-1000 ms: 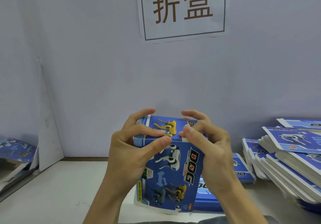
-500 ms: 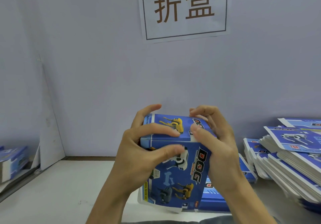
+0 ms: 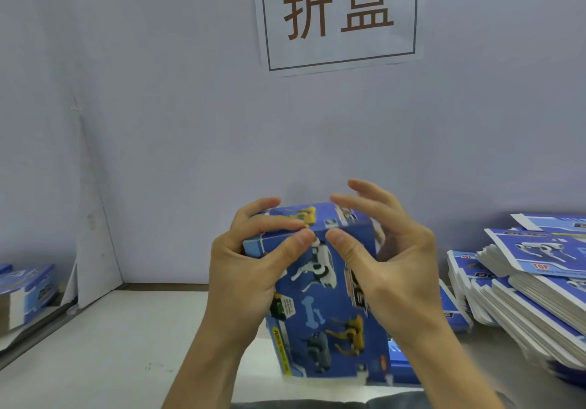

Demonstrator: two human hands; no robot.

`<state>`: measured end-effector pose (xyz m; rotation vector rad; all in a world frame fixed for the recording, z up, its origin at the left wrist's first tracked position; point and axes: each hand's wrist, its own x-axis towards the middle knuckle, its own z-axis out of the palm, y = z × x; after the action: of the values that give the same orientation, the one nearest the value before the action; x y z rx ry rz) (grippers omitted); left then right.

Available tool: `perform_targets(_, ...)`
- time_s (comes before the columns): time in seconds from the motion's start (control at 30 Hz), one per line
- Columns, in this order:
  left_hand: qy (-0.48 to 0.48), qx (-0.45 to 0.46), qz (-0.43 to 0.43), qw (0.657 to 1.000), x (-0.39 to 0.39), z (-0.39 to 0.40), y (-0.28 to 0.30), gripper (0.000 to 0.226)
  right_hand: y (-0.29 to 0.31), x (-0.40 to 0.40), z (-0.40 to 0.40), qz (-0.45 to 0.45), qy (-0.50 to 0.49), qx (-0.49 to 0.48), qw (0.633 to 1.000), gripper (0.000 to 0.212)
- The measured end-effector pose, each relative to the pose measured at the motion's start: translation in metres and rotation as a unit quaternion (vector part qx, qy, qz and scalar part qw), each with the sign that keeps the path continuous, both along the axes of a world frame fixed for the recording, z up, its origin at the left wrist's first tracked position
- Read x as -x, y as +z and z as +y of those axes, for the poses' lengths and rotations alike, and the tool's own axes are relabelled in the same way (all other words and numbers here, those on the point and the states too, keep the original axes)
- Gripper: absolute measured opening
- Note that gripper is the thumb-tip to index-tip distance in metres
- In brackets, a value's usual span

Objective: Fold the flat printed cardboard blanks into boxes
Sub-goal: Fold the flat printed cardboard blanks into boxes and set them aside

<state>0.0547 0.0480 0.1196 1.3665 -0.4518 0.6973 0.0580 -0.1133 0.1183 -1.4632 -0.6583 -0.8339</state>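
A blue printed box (image 3: pixel 323 307) with robot-dog pictures stands upright in front of me, its top flap folded down. My left hand (image 3: pixel 250 269) grips its upper left corner, fingers curled over the top and thumb pressing the front near the top edge. My right hand (image 3: pixel 393 269) holds the right side with its thumb on the front face; its fingers arch over the top, spread and partly lifted off. The box's lower edge looks blurred.
A tall slanting stack of flat blue blanks (image 3: pixel 539 285) fills the right side of the white table (image 3: pixel 111 345). More blue cardboard (image 3: pixel 450 307) lies behind the box. A folded box (image 3: pixel 25 291) sits at the far left. A paper sign (image 3: pixel 339 15) hangs on the wall.
The box has turned slightly and risen between my hands. Both thumbs have come together at the top front edge, and my right fingers have lifted and spread above the top flap.
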Motion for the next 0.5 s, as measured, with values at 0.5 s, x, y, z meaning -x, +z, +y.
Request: perform_targets(0.5, 0.07, 0.418, 0.177, 0.888, -0.024, 0.01, -0.018, 0.044, -0.013, -0.001, 0.028, 0.348, -0.031, 0.13, 0.928, 0.082)
